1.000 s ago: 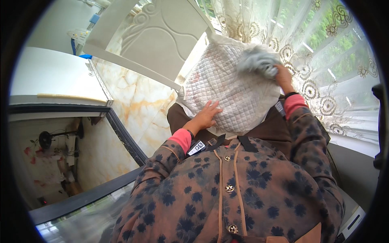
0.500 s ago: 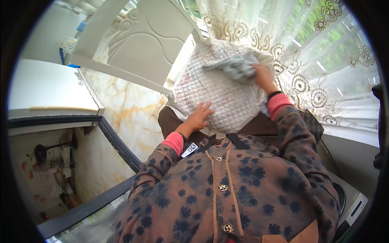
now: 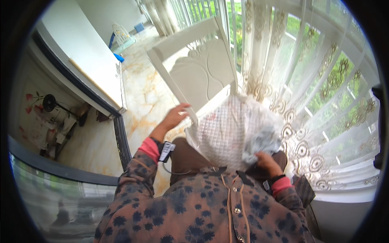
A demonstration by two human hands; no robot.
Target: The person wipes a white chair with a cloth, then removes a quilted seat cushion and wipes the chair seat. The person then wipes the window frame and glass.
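A white chair (image 3: 202, 75) with a carved back stands in front of me, and a quilted white seat cover (image 3: 221, 125) lies over its seat. My right hand (image 3: 267, 164) is closed on a crumpled grey-blue cloth (image 3: 263, 141), which rests on the right side of the cover near my knee. Beside the lower left post of the chair back is my left hand (image 3: 175, 117). Its fingers are partly stretched and reach the post's edge, with no grip around it visible. My palm is turned away, so the contact is hard to judge.
Sheer patterned curtains (image 3: 324, 101) hang along the windows on the right. At left, a white panel (image 3: 87, 56) and a dark-framed glass door (image 3: 119, 137) border the marbled floor (image 3: 142, 85). A blue and white slide-like object (image 3: 121, 36) stands far back.
My left hand has left the seat cover for the chair back's left post. The right hand has drawn the cloth nearer to me. My view has turned, shifting the chair in the picture.
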